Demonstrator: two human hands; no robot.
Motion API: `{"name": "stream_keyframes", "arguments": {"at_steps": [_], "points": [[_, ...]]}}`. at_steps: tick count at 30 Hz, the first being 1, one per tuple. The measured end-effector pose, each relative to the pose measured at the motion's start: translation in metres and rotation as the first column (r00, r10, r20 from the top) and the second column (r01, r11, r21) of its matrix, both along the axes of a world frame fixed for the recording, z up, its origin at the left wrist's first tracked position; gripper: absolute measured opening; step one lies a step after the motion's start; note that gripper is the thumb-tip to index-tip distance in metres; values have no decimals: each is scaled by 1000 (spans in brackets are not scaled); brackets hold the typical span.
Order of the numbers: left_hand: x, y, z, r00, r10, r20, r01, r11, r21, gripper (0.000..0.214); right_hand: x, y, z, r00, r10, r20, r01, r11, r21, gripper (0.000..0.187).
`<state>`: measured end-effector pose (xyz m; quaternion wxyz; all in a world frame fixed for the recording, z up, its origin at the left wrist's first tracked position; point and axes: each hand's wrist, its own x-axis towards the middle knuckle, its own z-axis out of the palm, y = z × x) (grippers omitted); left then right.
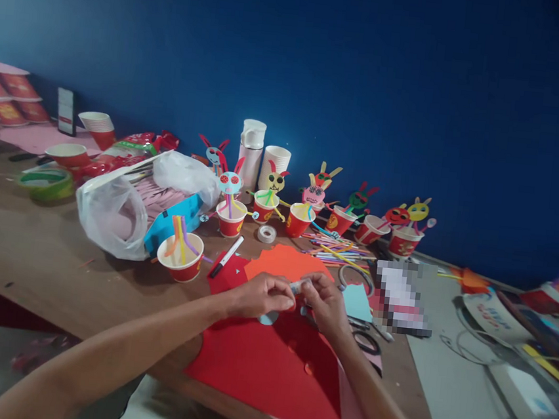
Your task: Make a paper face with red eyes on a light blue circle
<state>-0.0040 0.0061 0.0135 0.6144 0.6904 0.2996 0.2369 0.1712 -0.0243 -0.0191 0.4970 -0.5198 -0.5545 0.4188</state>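
Observation:
My left hand (262,295) and my right hand (326,301) meet over a red paper sheet (269,366) on the wooden table (42,252). Both are closed around a small whitish stick-like object (299,285), possibly a glue stick or marker. A small light-blue paper disc (267,318) shows just below my left hand. An orange sheet (287,261) lies right behind the hands. A red paper cup with coloured straws (181,256) stands to the left, with a black marker (227,256) beside it.
A row of red cups with paper monster faces (338,215) lines the blue wall. A clear plastic bag (121,211), tape roll (266,234), loose straws (339,251), scissors (366,336), white cup stack (274,166) and green bowl (47,182) crowd the table.

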Motion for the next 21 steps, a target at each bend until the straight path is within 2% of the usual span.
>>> {"name": "stream_keyframes", "arguments": {"at_steps": [2, 4, 7, 11, 14, 15, 17, 18, 21], "points": [[-1, -2, -1, 998, -45, -42, 50, 991, 126, 14, -2, -1, -2, 1000, 16, -5, -16, 1000, -10, 22], [-5, -4, -2, 997, -51, -65, 61, 983, 171, 16, 0, -1, -3, 999, 34, -13, -34, 999, -13, 21], [-12, -4, -4, 996, -59, -60, 67, 987, 143, 20, 15, 3, 2, 999, -8, -45, 9, 1000, 29, 20], [-19, -2, -6, 1000, 13, -3, -12, 998, 58, 23, 44, 10, 12, 981, -158, -112, 173, 976, 135, 17], [-17, -1, -7, 995, 83, 52, -83, 996, -14, 23, 47, 9, 11, 991, -124, -59, 130, 985, 111, 17], [-16, -1, -8, 993, 99, 63, -97, 995, -31, 22, 43, 7, 10, 995, -98, -1, 98, 991, 96, 18], [-13, 0, -9, 985, 147, 85, -141, 987, -76, 21, 34, 5, 6, 968, -85, 235, 60, 992, 112, 19], [-11, 0, -10, 977, 181, 109, -168, 979, -115, 20, 29, 5, 4, 929, -93, 359, 44, 989, 141, 20], [-8, 4, -13, 927, 289, 240, -226, 939, -260, 18, 20, 8, -1, 722, -180, 668, -26, 958, 286, 24]]}}
